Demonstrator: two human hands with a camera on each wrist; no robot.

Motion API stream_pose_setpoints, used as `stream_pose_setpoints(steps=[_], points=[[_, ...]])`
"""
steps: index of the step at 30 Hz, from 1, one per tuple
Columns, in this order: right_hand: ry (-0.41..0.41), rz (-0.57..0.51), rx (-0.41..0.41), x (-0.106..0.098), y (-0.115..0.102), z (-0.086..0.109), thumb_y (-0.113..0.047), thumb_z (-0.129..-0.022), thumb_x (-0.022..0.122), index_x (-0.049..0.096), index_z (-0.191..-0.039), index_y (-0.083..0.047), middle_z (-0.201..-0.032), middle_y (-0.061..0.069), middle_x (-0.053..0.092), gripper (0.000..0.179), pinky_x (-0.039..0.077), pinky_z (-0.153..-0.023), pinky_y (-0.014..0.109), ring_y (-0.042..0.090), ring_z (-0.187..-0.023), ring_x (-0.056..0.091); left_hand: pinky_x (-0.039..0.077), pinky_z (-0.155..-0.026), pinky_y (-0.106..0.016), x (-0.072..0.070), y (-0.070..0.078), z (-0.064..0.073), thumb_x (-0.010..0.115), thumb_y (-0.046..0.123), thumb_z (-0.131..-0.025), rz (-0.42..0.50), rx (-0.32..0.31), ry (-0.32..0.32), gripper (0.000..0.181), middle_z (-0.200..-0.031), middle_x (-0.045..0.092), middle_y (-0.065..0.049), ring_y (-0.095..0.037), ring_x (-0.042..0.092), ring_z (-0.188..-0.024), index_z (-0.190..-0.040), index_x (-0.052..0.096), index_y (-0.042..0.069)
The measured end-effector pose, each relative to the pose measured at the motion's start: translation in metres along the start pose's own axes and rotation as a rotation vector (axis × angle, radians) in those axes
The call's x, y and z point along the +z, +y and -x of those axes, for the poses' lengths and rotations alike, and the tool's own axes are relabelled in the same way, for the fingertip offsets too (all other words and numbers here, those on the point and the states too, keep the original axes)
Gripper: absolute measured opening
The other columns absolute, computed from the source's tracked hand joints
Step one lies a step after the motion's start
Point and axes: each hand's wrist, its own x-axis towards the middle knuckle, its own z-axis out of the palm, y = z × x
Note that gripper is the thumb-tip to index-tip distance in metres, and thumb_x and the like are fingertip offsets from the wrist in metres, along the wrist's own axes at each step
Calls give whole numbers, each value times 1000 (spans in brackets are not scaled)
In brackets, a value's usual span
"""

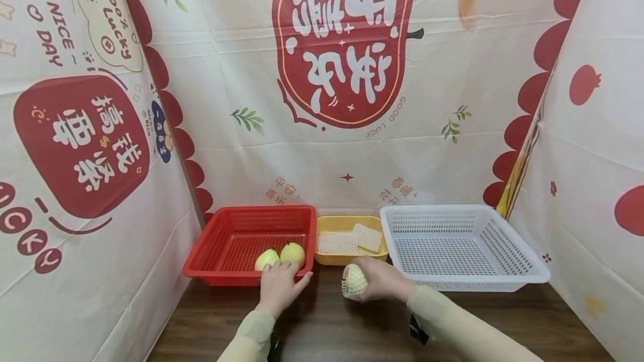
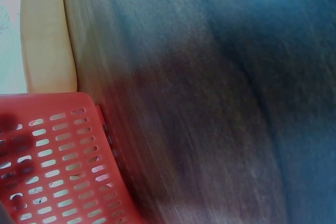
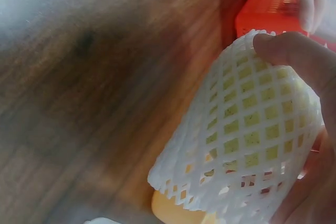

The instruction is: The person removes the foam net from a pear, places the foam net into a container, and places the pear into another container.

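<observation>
In the head view my right hand (image 1: 378,279) holds a yellow-green pear in a white foam net sleeve (image 1: 354,282) above the table, in front of the yellow tray. The right wrist view shows the thumb on the upper part of the net (image 3: 252,114); the pear's speckled skin shows through its openings. My left hand (image 1: 280,287) reaches over the front rim of the red basket (image 1: 226,279), its fingers at two bare pears (image 1: 292,253) inside. Whether the fingertips touch a pear is hard to tell. The left wrist view shows the basket's slotted side (image 2: 63,166), not the hand's hold.
Between the baskets stands a small yellow tray (image 1: 329,260) with flat white foam nets (image 1: 367,237) in it. A white basket (image 1: 468,284) is at the right. All stand on a dark wooden table (image 1: 322,328), with printed cloth walls around.
</observation>
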Motion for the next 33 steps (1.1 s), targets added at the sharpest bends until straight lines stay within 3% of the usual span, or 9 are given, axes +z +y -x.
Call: stream_pose_setpoints(steps=[10,16,22,33], points=[[-30,-13,7,20,8,7,-28,-57,87,56,-123,-10,-105,-3,57,75,48,-69,35,14,-86,56,37,-68,-39,1,-1,0,59,59,-87,14,-4,-4,37,-80,63,4,-22,53,-75,-81,65,24],[-30,8,16,31,14,9,-32,-57,86,57,-121,-13,-101,-4,57,74,47,-67,34,12,-83,55,37,-68,-38,1,-2,0,48,66,-90,2,7,0,46,-79,62,5,-21,53,-74,-80,64,24],[-23,-2,21,35,17,11,-31,-55,86,57,-121,-14,-101,-5,57,75,47,-67,34,13,-83,55,36,-67,-38,2,-1,-2,47,67,-90,3,14,11,46,-78,61,5,-20,53,-74,-79,63,25],[-38,-19,-48,46,22,12,-27,-61,82,49,-128,-7,-107,0,54,77,48,-71,33,14,-87,54,39,-71,-41,-2,-1,-4,56,61,-88,24,-14,-87,41,-84,64,3,-22,55,-79,-91,69,22]])
